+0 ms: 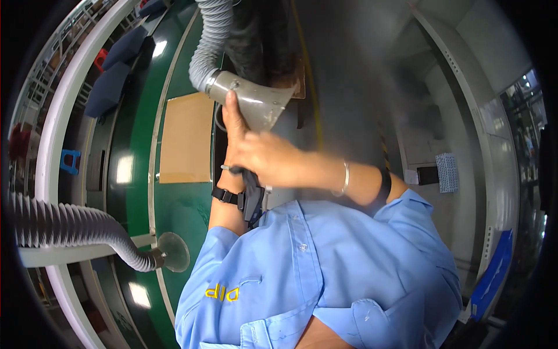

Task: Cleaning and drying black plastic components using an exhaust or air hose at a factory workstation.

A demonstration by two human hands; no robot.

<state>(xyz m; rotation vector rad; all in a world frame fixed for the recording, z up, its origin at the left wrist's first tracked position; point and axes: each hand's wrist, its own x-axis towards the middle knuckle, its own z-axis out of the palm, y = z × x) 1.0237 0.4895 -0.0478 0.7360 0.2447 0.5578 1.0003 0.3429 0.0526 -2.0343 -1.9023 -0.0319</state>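
My left hand is raised in front of my chest, one finger stretched upward against a clear funnel-shaped suction hood. Most of its other fingers are hidden. Around my left wrist runs a black strap carrying a dark device. Crossing from the right, my right hand lies over the base of the left hand, fingers curled in and slightly blurred. A small black band shows just below those fingers; whether they pinch it is hidden. The hood hangs on a grey ribbed hose.
A brown board lies on the green bench to the left. Below it, a second ribbed hose ends in a round clear hood. Another person's dark-clothed legs are ahead. A whitish frame runs along the right.
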